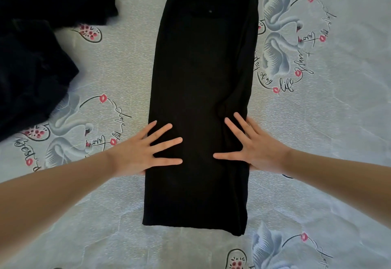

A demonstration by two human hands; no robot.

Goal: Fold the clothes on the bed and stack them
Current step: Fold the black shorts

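A long black garment, folded lengthwise into a narrow strip, lies flat down the middle of the bed and runs out of view at the top. My left hand rests flat on its left edge with the fingers spread. My right hand presses flat on its right edge, fingers spread as well. Both hands sit a little below the strip's middle. Neither hand grips the cloth.
A heap of dark unfolded clothes lies at the upper left of the bed. The bedsheet is pale grey with printed swans, lips and script.
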